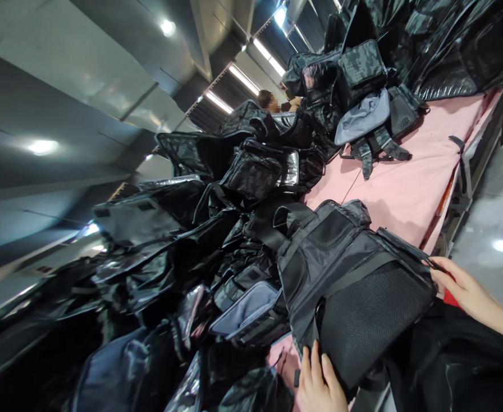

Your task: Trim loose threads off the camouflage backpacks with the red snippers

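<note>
Currently, your right hand [470, 286] grasps the black backpack [349, 274] by its corner; your left hand [320, 380] touches its near edge, fingers extended, grip unclear. Backpack lies between both hands, partly over pink cloth [388, 194]. Piled bags [251, 171] beyond your left hand.

The backpack [363, 292] looks like matt black cloth with a rough, mesh-like panel [371, 315]; pink cloth [406, 166] covers the tabletop, looking smooth and matt, beside a smooth, slightly glossy grey floor [491, 223]; some bag linings [292, 169] look shiny silver
</note>
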### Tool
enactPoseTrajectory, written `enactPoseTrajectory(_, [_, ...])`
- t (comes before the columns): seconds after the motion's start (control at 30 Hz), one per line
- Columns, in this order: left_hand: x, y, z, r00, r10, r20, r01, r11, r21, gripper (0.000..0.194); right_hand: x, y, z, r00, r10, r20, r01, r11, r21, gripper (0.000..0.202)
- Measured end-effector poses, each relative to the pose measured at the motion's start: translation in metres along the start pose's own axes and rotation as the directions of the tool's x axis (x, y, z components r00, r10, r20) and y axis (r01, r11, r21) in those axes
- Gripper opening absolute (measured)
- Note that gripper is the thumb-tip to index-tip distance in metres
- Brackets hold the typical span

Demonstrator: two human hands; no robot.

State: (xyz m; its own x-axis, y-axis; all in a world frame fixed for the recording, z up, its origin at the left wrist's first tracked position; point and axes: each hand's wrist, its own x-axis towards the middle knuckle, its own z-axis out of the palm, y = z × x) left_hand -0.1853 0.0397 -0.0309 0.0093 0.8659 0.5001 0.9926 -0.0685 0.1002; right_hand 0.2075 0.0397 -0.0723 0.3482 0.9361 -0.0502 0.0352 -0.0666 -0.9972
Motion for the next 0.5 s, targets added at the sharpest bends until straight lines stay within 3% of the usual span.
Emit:
enactPoseTrajectory(0.13, [-0.004,0.013,-0.003,0.997,-0.079,0.004,0.079,0.997,-0.012,0.049,0.016,-0.003,0.002,0.996,-0.061,0.06,0.069,0.987,-0.147,0.042])
enactPoseTrajectory(0.27, [-0.004,0.026,-0.004,0.99,-0.138,0.004,0.138,0.99,-0.038,0.047,0.023,-0.011,-0.001,0.955,-0.273,0.114,0.296,0.891,-0.343,0.025])
enactPoseTrajectory(0.37, [-0.003,0.035,-0.006,0.988,-0.155,-0.002,0.155,0.987,-0.043,0.047,0.022,-0.015,-0.004,0.908,-0.388,0.16,0.42,0.828,-0.372,0.024])
enactPoseTrajectory(0.5, [-0.004,0.05,-0.013,0.982,-0.191,0.0,0.191,0.98,-0.064,0.042,0.024,-0.004,-0.012,0.882,-0.449,0.142,0.466,0.786,-0.406,0.025])
